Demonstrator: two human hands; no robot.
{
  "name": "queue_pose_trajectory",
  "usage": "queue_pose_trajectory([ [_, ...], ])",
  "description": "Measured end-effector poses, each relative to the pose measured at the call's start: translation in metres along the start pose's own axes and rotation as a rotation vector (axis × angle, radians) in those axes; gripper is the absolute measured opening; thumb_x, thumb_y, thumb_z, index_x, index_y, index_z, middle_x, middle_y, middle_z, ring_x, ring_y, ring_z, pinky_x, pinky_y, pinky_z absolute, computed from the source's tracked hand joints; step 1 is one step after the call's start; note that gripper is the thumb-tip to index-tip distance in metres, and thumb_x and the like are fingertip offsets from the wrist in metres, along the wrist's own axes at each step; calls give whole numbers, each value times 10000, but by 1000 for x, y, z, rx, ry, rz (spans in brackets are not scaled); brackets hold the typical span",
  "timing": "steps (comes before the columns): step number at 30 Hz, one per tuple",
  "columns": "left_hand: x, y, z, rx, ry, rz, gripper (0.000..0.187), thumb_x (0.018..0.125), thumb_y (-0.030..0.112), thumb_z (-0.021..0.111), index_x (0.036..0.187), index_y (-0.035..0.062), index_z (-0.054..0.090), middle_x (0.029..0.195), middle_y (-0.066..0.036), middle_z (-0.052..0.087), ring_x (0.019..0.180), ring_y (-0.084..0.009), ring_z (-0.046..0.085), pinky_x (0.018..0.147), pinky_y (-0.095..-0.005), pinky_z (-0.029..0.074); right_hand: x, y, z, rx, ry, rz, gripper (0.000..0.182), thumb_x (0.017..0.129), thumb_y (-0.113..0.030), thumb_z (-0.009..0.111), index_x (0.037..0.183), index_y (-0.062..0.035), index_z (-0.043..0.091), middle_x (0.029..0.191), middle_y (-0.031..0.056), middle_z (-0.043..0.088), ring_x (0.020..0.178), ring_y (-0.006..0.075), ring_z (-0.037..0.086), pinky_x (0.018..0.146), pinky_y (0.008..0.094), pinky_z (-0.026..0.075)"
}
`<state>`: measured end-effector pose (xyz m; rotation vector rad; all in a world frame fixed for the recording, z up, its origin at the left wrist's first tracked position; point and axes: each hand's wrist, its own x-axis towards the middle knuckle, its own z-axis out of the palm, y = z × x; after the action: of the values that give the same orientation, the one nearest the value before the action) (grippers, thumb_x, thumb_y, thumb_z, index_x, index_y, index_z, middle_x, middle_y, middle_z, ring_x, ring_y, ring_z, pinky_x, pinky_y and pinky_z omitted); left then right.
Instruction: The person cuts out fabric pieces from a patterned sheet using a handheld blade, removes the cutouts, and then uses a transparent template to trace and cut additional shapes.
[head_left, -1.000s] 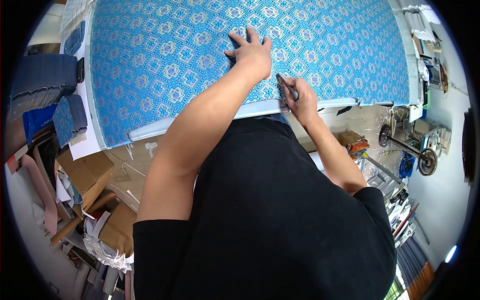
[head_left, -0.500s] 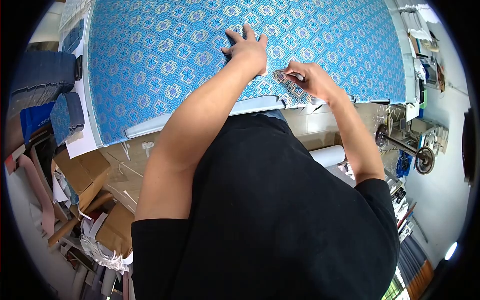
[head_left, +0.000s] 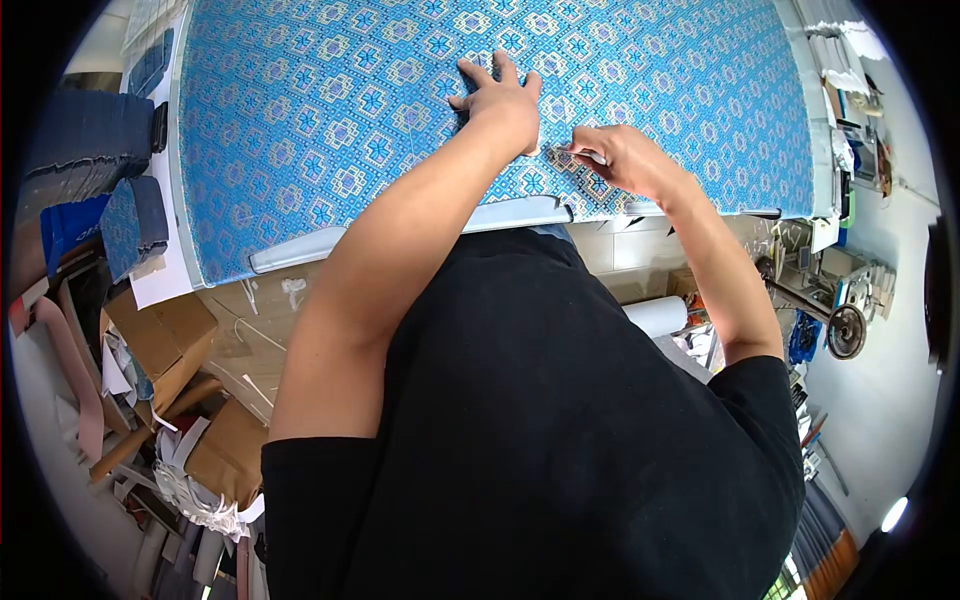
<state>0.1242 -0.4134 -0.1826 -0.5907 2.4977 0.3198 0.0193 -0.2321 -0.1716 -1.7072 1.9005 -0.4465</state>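
Blue fabric (head_left: 330, 90) with a repeating diamond-and-flower pattern lies spread over the table. My left hand (head_left: 503, 103) rests on it with fingers spread. At the heel of that hand shows the edge of something small and pale, too covered to name. Just to the right, my right hand (head_left: 622, 160) is closed around a small slim metal tool (head_left: 592, 155). The tool's tip points left, close to the fabric, and its exact kind is hard to make out.
A pale strip (head_left: 515, 212) runs along the table's front edge. Stacked dark blue fabric (head_left: 85, 140) stands at the left. Cardboard boxes (head_left: 165, 335) sit on the floor below left. A white roll (head_left: 657, 316) lies under the table, and a bar with round discs (head_left: 846, 331) is at the right.
My left hand has shifted very slightly right and down. My right hand stays nearly in place, still gripping the tool, while its forearm has moved a little right. The fabric looks unmoved.
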Motion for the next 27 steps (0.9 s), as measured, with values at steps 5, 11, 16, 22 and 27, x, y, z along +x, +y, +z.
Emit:
queue_pose_trajectory([
  [5, 2, 0, 1, 8, -4, 5, 1125, 789, 427, 875, 1670, 273, 193, 1727, -245, 34, 1456, -728, 106, 1047, -771, 440, 0, 10, 13, 90, 80, -41, 213, 890, -3, 738, 1060, -78, 634, 939, 114, 748, 858, 349, 726, 690, 439, 556],
  [11, -3, 2, -1, 57, 36, 6, 1106, 782, 490, 891, 1652, 250, 252, 1716, -258, 92, 1456, -704, 173, 1007, -723, 518, -17, 34, 42, 318, 257, -155, 227, 911, 23, 733, 1092, -87, 651, 1027, 67, 730, 947, 258, 703, 746, 371, 565],
  [16, -4, -2, -5, -8, -20, 26, 1131, 790, 479, 872, 1674, 263, 199, 1728, -248, 30, 1460, -723, 109, 1063, -754, 438, -20, 17, 18, 360, 204, 99, 125, 945, -64, 743, 1054, -71, 684, 980, 75, 749, 848, 239, 707, 724, 359, 545],
  [22, -8, 0, -10, -9, -18, 7, 1129, 775, 479, 900, 1663, 275, 234, 1735, -227, 60, 1487, -671, 138, 1052, -721, 486, 32, 3, -7, 214, 610, 481, 220, 924, -179, 760, 1069, -34, 678, 968, 169, 762, 837, 294, 739, 738, 391, 567],
  [27, -6, -3, -7, -9, -40, 18, 1135, 803, 522, 861, 1683, 296, 181, 1742, -216, 27, 1488, -684, 104, 1078, -733, 443, 87, 6, 23, 235, 823, 583, 270, 894, -225, 747, 1059, -21, 683, 935, 234, 761, 849, 402, 753, 763, 457, 590],
])
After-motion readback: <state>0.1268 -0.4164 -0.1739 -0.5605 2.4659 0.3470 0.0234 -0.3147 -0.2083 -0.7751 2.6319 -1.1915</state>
